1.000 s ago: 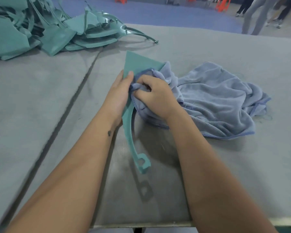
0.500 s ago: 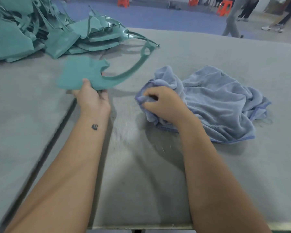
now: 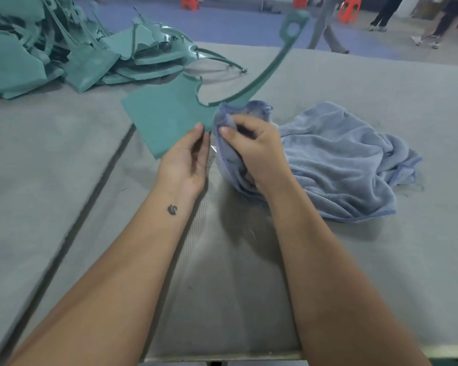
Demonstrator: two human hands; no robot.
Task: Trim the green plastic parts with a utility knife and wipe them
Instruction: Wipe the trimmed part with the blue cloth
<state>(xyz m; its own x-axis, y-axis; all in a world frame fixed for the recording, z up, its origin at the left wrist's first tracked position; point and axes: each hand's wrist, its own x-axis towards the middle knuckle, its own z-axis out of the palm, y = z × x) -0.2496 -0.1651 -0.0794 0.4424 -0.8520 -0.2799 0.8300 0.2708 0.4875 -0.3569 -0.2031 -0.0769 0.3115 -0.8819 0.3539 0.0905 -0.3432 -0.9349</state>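
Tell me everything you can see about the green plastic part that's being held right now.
The green plastic part is matte teal, with a flat, roughly four-sided panel and a jagged notch along its top edge. A thin curved arm sweeps up to the right and ends in a tab with a round hole. It is lifted off the grey table and tilted. The left hand holds the panel's lower right corner, and the right hand presses a bunch of the blue cloth against the arm's base.

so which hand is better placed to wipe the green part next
Right. The right hand already grips the cloth, bunched against the green part at its edge. The left hand pinches the part, so it steadies.
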